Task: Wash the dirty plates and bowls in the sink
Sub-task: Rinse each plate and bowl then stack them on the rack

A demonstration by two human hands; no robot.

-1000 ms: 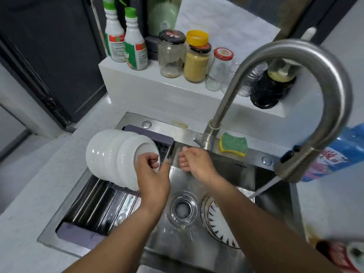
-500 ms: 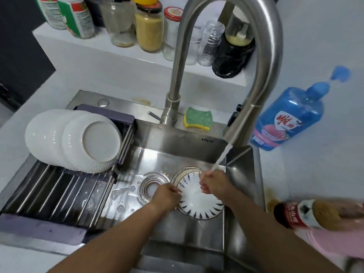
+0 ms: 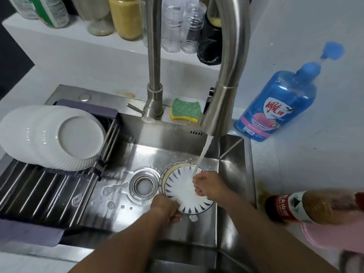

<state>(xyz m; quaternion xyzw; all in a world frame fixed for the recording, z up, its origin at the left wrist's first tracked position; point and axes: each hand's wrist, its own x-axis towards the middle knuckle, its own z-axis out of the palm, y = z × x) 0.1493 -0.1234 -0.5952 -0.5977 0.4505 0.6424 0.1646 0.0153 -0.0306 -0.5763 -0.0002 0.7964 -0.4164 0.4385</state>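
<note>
Reaching in from the near edge, two bare forearms are seen over the steel sink [image 3: 177, 142]. Just nearer than the drain [image 3: 143, 187] and a little to its right, the left hand [image 3: 166, 208] is clamped on the near rim of a patterned plate [image 3: 177, 188], with its fingers [image 3: 175, 218] curled under that rim. The plate, white with dark blue leaf marks round its border, is held just right of the drain. A second dish [image 3: 170, 170] with a cream rim is seen beneath it on the far side.

Farther right of the drain, the right hand [image 3: 208, 187] is laid on the plate. Its fingers [image 3: 197, 191] are bent against the white face, and whether the rim is pinched cannot be told. A stream of water [image 3: 204, 152] is poured onto the plate at those fingers.

Well right of the drain, a blurred brown bottle [image 3: 307, 207] is laid on the counter [image 3: 315, 154].

Left of the drain, the sink is spanned by a drying rack [image 3: 39, 186], and a row of white plates [image 3: 59, 138] is stood on edge on its far part.

Beyond the drain, the faucet [image 3: 155, 103] is mounted on the back ledge, with a green and yellow sponge [image 3: 185, 110] set just beside it. Beyond and far right of the drain, a blue detergent bottle [image 3: 275, 103] is stood upright.

Farthest beyond the drain, jars [image 3: 126, 16] are lined on a white shelf [image 3: 59, 42].
</note>
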